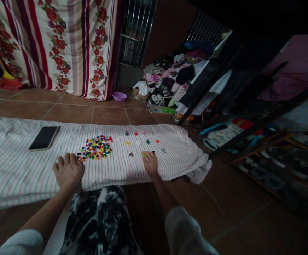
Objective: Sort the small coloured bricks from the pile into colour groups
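On a striped cloth, my right hand [150, 164] pinches a small lime-green piece [143, 154] at its fingertips, low over the surface. Around it lie little single-colour groups: a brown one [131, 154], a yellow one [127, 143], a dark green one [147, 141], an orange one [157, 141] and a grey one [163, 150]. My left hand [68, 170] rests knuckles up, fingers curled under, and its fingertips are hidden. It is nearest to a mixed heap of small coloured pieces [97, 147], beside the heap's lower left edge.
The striped cloth [111, 173] covers a long low surface. A dark-screened phone [44, 138] lies left of the heap. Beyond are a tiled floor, a purple basin [119, 96], a red broom [10, 82] and piled clothes [172, 76]. A shoe rack [265, 166] stands at right.
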`<state>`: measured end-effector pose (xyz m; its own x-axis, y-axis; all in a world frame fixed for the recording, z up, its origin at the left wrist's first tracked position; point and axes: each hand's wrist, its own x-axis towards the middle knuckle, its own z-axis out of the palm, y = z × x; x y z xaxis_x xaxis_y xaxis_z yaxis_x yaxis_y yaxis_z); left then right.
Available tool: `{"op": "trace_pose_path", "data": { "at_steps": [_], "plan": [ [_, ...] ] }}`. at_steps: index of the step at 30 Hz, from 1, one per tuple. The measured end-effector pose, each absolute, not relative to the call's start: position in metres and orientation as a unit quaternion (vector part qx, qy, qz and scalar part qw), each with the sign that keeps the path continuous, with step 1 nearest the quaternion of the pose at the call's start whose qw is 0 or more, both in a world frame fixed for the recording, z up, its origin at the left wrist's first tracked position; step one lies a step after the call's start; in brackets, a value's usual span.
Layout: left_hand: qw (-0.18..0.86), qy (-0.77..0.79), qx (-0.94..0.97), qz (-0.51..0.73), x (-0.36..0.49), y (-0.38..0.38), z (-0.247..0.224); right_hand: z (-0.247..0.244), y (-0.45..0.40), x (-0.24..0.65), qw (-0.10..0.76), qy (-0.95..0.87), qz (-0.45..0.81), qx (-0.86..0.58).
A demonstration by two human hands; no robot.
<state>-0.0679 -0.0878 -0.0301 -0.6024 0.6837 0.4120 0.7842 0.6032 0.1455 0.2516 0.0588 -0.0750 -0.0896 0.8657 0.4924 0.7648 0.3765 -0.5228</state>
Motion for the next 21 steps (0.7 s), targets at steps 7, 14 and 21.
{"op": "trace_pose_path", "data": {
  "at_steps": [7,14,21],
  "plan": [
    [0.154,-0.88,-0.421,-0.156,-0.0668,-0.0888,-0.0267,-0.0759,0.0593,0.2522,0.386,-0.738,0.068,-0.55],
    [0.153,-0.879,-0.421,-0.163,-0.0682,-0.0889,-0.0299,-0.0786,0.0619,0.2541,0.396,-0.734,0.071,-0.548],
    [0.135,-0.882,-0.42,-0.164,-0.0676,-0.0895,-0.0272,-0.0781,0.0601,0.2529,0.419,-0.716,0.084,-0.552]
  ]
}}
